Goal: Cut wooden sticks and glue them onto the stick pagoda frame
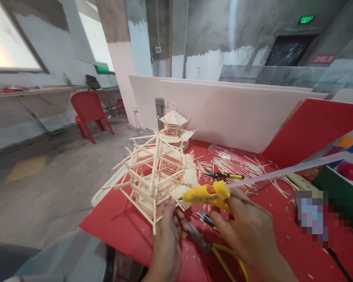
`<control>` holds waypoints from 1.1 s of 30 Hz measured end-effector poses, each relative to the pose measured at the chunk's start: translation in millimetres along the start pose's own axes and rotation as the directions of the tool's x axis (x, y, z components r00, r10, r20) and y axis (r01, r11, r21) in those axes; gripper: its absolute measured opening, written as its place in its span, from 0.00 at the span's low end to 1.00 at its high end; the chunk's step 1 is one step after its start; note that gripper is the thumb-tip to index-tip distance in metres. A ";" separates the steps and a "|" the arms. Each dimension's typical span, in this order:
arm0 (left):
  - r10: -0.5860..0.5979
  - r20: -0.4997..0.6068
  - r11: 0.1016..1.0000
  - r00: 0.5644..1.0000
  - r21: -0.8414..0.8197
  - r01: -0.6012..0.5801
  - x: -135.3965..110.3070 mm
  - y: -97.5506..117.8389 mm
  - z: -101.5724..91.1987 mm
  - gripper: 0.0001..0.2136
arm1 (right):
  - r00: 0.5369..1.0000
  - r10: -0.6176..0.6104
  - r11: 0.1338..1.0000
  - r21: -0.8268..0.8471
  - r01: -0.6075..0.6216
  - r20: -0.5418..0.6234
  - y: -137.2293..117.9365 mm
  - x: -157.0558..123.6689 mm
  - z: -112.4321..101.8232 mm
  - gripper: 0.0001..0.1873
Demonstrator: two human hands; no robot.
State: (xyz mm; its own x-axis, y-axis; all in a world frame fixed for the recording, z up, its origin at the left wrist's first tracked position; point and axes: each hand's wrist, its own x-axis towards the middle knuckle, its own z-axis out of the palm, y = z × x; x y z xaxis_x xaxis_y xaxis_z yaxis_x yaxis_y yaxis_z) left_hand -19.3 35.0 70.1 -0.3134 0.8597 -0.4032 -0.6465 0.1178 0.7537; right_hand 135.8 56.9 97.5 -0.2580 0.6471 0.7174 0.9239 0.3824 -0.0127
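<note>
A pavilion model (157,168) built of thin wooden sticks stands on the red tabletop, its upper roof frame open and part of the lower roof covered with slats. My left hand (169,227) is closed at the model's near lower edge, thumb up and fingers curled; some of its grip is hidden. My right hand (250,223) is wrapped round a yellow hot glue gun (208,196), whose nozzle is at the slatted roof panel (182,194). A long translucent glue stick (288,170) juts from the gun's back.
Yellow-handled scissors (204,239), a utility knife (206,219) and pliers (220,175) lie nearby. Behind are loose sticks in a plastic bag (238,162) and a finished-looking pagoda model (173,121). White boards (223,109) stand along the back; a red chair (90,111) is at left.
</note>
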 end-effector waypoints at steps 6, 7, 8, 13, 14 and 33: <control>-0.049 0.021 0.999 0.999 -0.017 0.050 -1.9 -0.5 0.4 0.11 | 0.992 0.124 0.992 0.011 -0.125 0.021 -11.2 1.7 12.6 0.12; -0.047 0.027 0.999 0.999 -0.004 0.048 -2.4 -1.1 -0.7 0.11 | 0.990 0.141 0.990 0.022 -0.142 0.028 -13.6 1.2 16.0 0.12; -0.047 0.035 0.999 0.998 0.011 0.046 -2.9 -1.7 -1.9 0.11 | 0.987 0.155 0.987 0.033 -0.156 0.036 -15.9 0.5 19.3 0.12; -0.080 0.073 0.996 0.994 0.054 0.076 -4.2 -3.9 -6.8 0.12 | 0.983 0.165 0.986 0.021 -0.167 0.086 -20.3 -3.5 29.7 0.12; -0.085 0.077 0.995 0.993 0.061 0.080 -4.4 -4.0 -7.1 0.12 | 0.983 0.162 0.986 0.018 -0.164 0.088 -20.1 -4.0 30.3 0.12; 0.070 0.022 0.995 0.997 0.076 -0.071 -0.9 -2.8 -14.1 0.14 | 0.973 0.218 0.971 0.082 -0.224 0.077 -8.7 -14.3 20.9 0.12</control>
State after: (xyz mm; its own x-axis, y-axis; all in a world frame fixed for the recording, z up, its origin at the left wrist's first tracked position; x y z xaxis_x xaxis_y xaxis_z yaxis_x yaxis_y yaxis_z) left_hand -27.1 26.9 61.1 -0.3423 0.8766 -0.3383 -0.5681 0.0937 0.8176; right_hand 125.5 58.2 72.8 -0.0717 0.7635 0.6418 0.9317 0.2810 -0.2301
